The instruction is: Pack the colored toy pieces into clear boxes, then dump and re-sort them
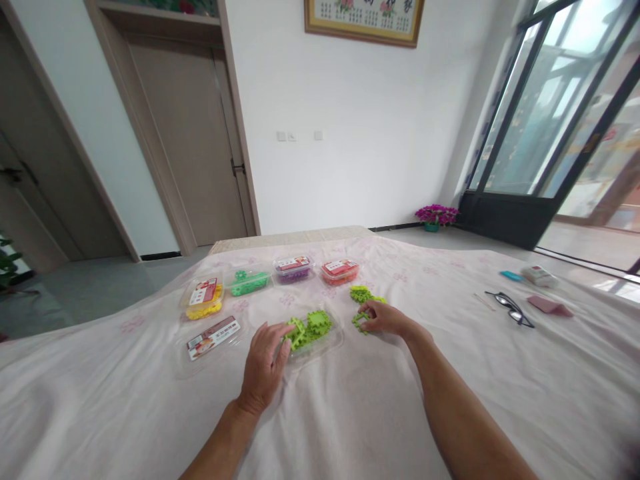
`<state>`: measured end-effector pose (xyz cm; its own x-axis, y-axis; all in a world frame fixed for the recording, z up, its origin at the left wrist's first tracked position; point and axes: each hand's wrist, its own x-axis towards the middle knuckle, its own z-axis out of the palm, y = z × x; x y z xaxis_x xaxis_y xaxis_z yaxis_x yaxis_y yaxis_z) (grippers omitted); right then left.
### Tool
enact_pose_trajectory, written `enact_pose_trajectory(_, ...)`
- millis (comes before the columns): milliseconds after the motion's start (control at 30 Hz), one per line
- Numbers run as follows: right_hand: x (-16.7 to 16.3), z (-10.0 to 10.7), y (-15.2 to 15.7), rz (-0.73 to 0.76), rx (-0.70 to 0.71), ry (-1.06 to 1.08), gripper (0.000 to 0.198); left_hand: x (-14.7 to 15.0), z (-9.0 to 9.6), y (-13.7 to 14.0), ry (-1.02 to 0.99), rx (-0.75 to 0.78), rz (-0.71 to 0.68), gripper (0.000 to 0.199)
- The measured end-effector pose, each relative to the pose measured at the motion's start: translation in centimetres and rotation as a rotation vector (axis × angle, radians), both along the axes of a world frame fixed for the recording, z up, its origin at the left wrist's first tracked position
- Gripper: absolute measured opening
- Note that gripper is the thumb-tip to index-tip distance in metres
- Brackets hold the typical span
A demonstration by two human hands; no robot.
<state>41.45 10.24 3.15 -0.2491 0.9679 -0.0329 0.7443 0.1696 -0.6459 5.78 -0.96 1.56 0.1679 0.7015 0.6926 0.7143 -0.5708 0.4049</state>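
Note:
A clear plastic container (327, 348) holds a heap of light green interlocking plastic pieces (305, 330). At its left end is my left hand (265, 363), thumb and forefinger apart and touching or very close to the rim. To the right of the container, my right hand (380, 316) is bent down with its fingertips closed on a light green plastic piece (361, 323) on the cloth. Part of that piece is hidden under the fingers. Just beyond lie more loose light green pieces (361, 293), partly behind the right hand.
Along the back stand clear boxes of yellow pieces (204, 308), green pieces (250, 283), purple pieces (293, 273) and red pieces (340, 272). A labelled clear lid (213, 340) lies left. Glasses (511, 309), a pink cloth (549, 306) and a white packet (539, 276) lie far right.

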Motion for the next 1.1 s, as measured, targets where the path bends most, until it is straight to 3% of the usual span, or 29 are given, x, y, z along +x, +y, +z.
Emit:
enact_pose_trajectory(167,0.2,-0.3,-0.5,-0.009,0.038,0.013,0.047,-0.4,0.1,0.2,0.028,-0.003,0.140,0.033)
enact_pose_trajectory(333,0.3,-1.2,-0.9,-0.076,0.091,0.121,0.051,-0.2,0.7,-0.3,0.269,-0.002,0.003,0.036)
enact_pose_trajectory(533,0.0,-1.6,-1.2,-0.183,0.133,0.426,0.036,-0.2,1.1,-0.6,0.331,0.003,0.044,0.033)
enact_pose_trajectory(667,0.5,-2.0,-0.8,-0.431,0.247,0.812,0.039,-0.4,1.3,-0.9,0.326,0.056,0.096,0.028)
enact_pose_trajectory(767,1.2,-2.6,-0.3,-0.639,0.309,0.942,0.047,-0.6,1.3,-1.0,0.303,0.086,0.113,0.024)
enact_pose_trajectory(867,1.9,-2.9,0.2,-0.653,0.310,0.756,0.046,-0.8,1.0,-0.8,0.262,0.097,0.113,0.025)
enact_pose_trajectory(1000,2.3,-2.5,0.9,-0.595,0.322,0.105,0.041,-1.0,0.5,-0.4,0.194,0.096,0.092,0.028)
enact_pose_trajectory(1100,2.0,-1.9,1.2,-0.595,0.288,-0.198,0.043,-1.1,0.3,-0.3,0.172,0.080,0.073,0.029)
